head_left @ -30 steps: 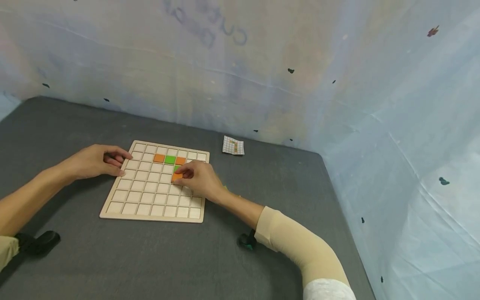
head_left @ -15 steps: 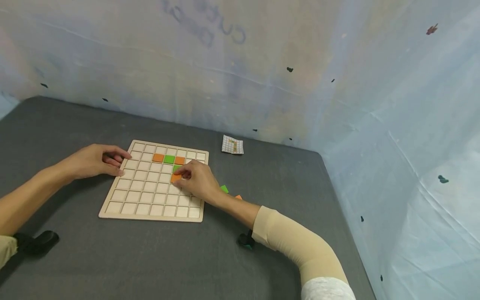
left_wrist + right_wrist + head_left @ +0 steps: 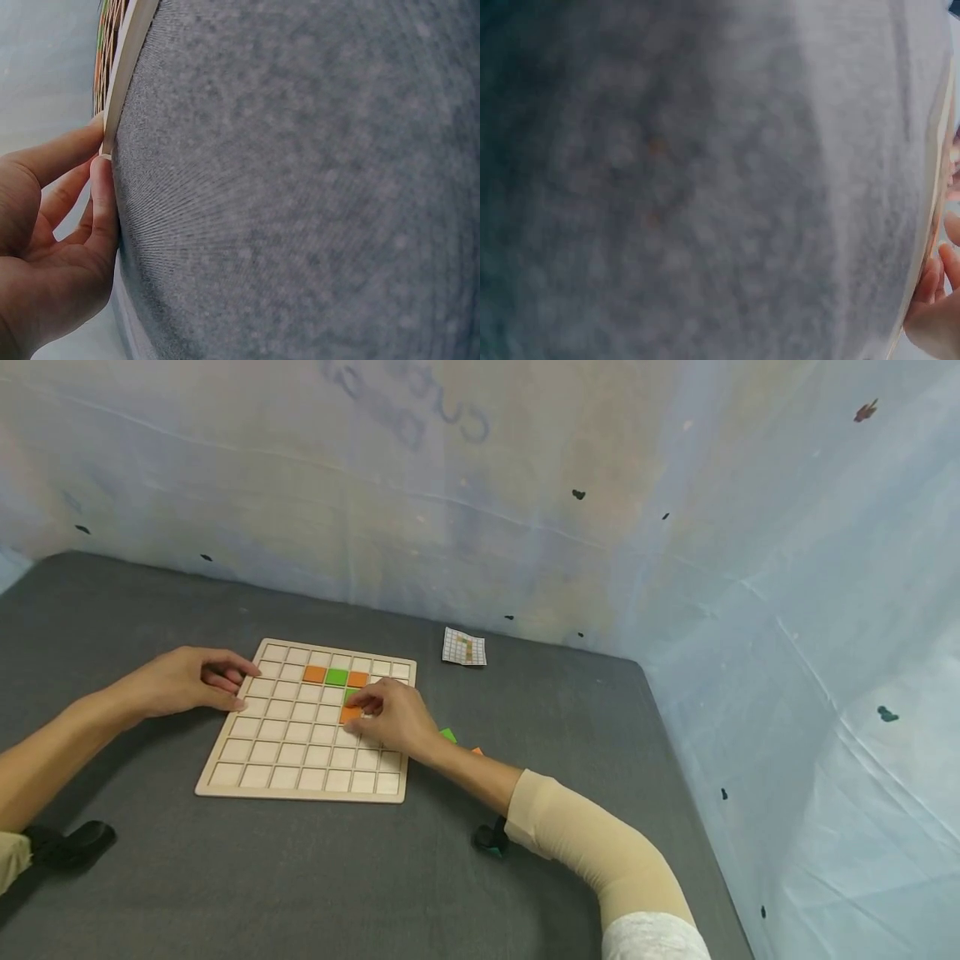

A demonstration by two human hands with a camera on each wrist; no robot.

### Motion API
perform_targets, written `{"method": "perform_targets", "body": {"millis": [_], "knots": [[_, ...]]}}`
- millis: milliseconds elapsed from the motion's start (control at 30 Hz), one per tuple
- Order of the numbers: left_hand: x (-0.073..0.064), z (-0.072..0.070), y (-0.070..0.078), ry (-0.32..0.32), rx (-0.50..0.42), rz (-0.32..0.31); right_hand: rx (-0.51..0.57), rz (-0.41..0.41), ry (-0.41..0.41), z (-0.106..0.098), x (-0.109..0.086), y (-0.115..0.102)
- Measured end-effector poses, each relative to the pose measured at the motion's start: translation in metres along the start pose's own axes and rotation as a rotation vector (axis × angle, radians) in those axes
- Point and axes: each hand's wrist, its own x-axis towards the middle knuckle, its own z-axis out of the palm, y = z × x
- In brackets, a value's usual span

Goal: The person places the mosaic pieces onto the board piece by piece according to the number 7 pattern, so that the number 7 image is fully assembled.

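Observation:
A pale wooden grid board [image 3: 300, 795] lies on the dark cloth. My left hand [image 3: 183, 681] holds its left edge, thumb and forefinger apart along the rim; the left wrist view shows these fingertips on the board's edge. Over the board's right half, my right hand [image 3: 397, 714] pinches an orange square tile [image 3: 349, 716] at its sides with thumb and forefinger. Just above it sits a green tile [image 3: 350, 694], partly covered by the fingers. A row of an orange tile [image 3: 313, 674], a green tile [image 3: 337, 677] and another orange tile [image 3: 357, 679] fills neighbouring cells.
A small printed grid card [image 3: 464, 647] lies beyond the board to the right. Near my right wrist lie a loose green tile [image 3: 448, 735] and a loose orange tile [image 3: 477, 751], both partly hidden. A pale cloth wall [image 3: 300, 485] rises behind the table.
My right forearm has shifted slightly, bringing the loose green and orange tiles beside it into sight. Its fingers stay at the same orange tile. The left hand keeps its place on the board.

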Motion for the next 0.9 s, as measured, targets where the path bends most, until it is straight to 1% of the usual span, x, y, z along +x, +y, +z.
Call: {"method": "perform_targets", "body": {"millis": [167,367,500,633,800,900], "knots": [[0.001,0.001,0.0,0.001,0.009,-0.003,0.124,0.024,-0.002,-0.006,-0.004,0.006],[0.001,0.0,-0.001,0.001,0.007,-0.007,0.218,0.006,-0.005,-0.015,-0.011,0.011],[0.0,0.0,-0.001,-0.001,0.001,-0.003,0.246,0.007,0.005,-0.022,-0.015,0.013],[-0.002,-0.001,-0.002,0.001,0.003,-0.001,0.251,0.014,0.008,-0.027,-0.022,0.017],[-0.002,-0.001,-0.002,0.002,0.006,0.005,0.266,0.017,0.019,-0.039,-0.036,0.025],[-0.001,-0.001,-0.001,0.002,0.004,0.008,0.269,0.034,0.029,-0.048,-0.044,0.032]]}}
